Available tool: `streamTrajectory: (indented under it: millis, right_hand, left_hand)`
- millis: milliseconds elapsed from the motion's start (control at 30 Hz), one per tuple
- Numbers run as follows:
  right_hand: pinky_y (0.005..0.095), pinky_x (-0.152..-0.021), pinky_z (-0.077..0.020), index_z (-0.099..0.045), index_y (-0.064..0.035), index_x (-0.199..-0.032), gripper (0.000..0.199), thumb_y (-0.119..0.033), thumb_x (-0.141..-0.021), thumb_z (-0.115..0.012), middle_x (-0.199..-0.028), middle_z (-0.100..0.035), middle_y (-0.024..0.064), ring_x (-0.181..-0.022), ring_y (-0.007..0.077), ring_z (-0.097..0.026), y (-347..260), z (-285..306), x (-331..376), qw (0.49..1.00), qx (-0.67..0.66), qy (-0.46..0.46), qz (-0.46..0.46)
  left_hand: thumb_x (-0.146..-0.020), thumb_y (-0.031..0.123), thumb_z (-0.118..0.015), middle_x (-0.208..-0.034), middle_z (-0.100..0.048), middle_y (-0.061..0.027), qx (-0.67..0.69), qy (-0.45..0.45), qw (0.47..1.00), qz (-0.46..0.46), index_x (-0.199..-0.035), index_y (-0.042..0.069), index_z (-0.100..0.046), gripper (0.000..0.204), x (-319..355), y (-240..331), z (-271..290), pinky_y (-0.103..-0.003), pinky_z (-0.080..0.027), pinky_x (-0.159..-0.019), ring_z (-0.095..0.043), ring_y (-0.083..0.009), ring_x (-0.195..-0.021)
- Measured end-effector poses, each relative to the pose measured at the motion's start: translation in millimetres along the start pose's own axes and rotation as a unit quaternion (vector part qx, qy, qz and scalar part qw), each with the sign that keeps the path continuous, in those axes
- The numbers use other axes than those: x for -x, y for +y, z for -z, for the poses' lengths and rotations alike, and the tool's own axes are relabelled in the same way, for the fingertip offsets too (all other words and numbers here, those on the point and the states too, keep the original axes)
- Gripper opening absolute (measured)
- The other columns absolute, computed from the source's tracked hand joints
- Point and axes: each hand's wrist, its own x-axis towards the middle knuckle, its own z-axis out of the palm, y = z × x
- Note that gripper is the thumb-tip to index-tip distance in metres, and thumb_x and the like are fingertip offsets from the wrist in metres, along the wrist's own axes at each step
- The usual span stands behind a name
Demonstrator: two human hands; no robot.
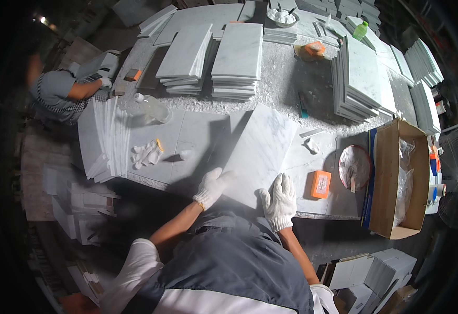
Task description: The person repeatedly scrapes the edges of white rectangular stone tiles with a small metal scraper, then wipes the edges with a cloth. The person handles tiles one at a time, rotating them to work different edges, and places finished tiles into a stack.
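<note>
A white marble tile (pixel 263 149) with grey veining lies slantwise before me, its near corner toward my body. My left hand (pixel 211 189), in a white knitted glove, is at the tile's left edge. Its fingers reach over the surface and are a little smeared by motion. On the tile's right edge, near the front, my right hand (pixel 279 203) rests flat in a matching glove, fingers stretched out and thumb apart. A small whitish lump (pixel 186 154) and a pair of loose gloves (pixel 147 153) lie to the left.
Stacked tiles (pixel 236 60) stand at the back, with another stack (pixel 360 78) at right. An orange block (pixel 320 184), a bowl of white paste (pixel 354 166) and a cardboard box (pixel 396 178) are rightward. A clear bottle (pixel 153 109) lies left. Another person (pixel 69 89) works far left.
</note>
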Motion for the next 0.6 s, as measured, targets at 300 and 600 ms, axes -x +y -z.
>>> streamTrajectory:
  millis: [300,600]
  right_hand:
    - [0.0395,-0.098,-0.0526,-0.042,0.0042,-0.148,0.074,-0.029,-0.091,-0.074,-0.144,-0.049,0.0307,-0.123,0.0397,-0.059,-16.4,24.1,-6.4,0.979,-0.159,0.124,-0.017]
    - [0.0248,-0.088,-0.0476,-0.049,-0.002,-0.147,0.047,-0.016,-0.103,-0.059,-0.112,-0.065,0.0022,-0.099,0.0082,-0.057,-76.2,25.4,-75.0,0.812,-0.548,-0.025,-0.198]
  left_hand:
    - [-0.096,0.033,-0.071,-0.105,-0.069,-0.0046,0.276,-0.027,0.954,0.114,-0.117,-0.001,-0.066,0.041,23.9,32.9,11.5,-0.025,-0.049,-0.085,-0.064,-0.0126,-0.092]
    - [-0.093,0.037,-0.075,-0.108,-0.066,-0.0005,0.332,0.029,0.937,0.106,-0.114,0.008,-0.067,0.037,-11.8,38.9,40.9,-0.03,-0.056,-0.067,-0.059,-0.0102,-0.102]
